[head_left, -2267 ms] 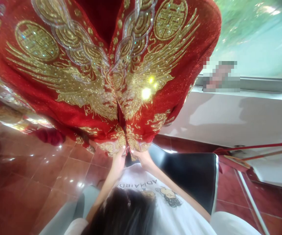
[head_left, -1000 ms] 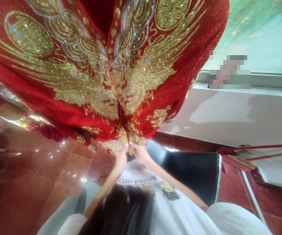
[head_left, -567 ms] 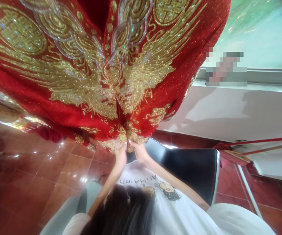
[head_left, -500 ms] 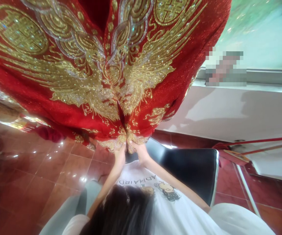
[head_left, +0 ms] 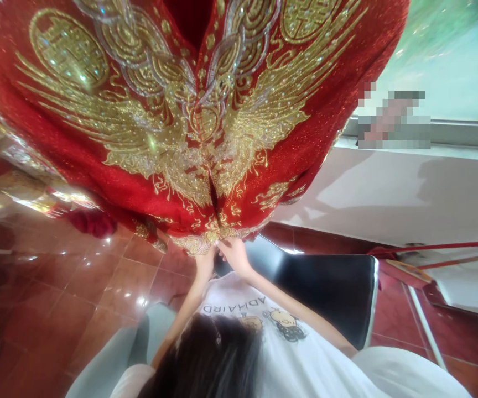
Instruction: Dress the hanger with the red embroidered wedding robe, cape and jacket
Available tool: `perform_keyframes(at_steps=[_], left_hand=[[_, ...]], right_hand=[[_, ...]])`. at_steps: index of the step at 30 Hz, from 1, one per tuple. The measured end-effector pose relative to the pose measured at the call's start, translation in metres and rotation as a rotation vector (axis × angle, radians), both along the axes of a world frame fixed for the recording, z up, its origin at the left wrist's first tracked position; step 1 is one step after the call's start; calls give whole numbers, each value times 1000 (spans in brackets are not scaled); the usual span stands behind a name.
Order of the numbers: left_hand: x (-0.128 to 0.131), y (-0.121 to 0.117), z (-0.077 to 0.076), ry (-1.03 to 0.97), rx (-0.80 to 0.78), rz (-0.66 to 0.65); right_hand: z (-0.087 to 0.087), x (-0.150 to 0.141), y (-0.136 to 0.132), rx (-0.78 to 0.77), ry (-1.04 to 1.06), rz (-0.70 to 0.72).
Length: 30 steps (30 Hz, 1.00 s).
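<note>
A red jacket (head_left: 172, 210) with gold phoenix-like embroidery and sparkling beads hangs in front of me and fills the upper view. Its front edges meet in the middle, with a narrow dark gap above the scalloped hem. At the hem's left corner, my left hand (head_left: 206, 261) is closed on the cloth. My right hand (head_left: 235, 255) reaches across against it, thumb and fingers pinched at the meeting edges; some of its fingers curl below the hem. Whatever small part lies between the fingertips is hidden.
Behind my right arm stands a black seat (head_left: 326, 293) with a metal edge. A red-handled broom or dustpan (head_left: 409, 271) leans by the white wall (head_left: 388, 188) at right. Other gold-trimmed garments (head_left: 19, 166) hang at left above the red tiled floor (head_left: 98, 298).
My right hand has turned and shifted inward, from holding its own hem corner to meeting my left fingertips. The jacket sits further right in the view.
</note>
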<state>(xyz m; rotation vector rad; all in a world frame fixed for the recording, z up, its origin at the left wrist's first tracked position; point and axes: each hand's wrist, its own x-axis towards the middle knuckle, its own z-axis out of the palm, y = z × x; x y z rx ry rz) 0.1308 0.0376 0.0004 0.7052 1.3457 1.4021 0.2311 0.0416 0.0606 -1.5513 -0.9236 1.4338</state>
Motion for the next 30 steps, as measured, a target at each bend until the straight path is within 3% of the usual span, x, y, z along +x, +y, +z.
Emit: perform_keyframes(at_steps=[10, 16, 24, 30], left_hand=[[-8, -2, -16, 47, 15, -48], [-5, -1, -17, 51, 19, -65], [-7, -2, -10, 94, 11, -44], [-6, -1, -12, 89, 40, -3]], right_hand=[[-3, -3, -9, -18, 35, -10], [7, -2, -6, -21, 52, -65], [21, -10, 4, -276, 349, -29], [43, -20, 15, -254, 368, -119]])
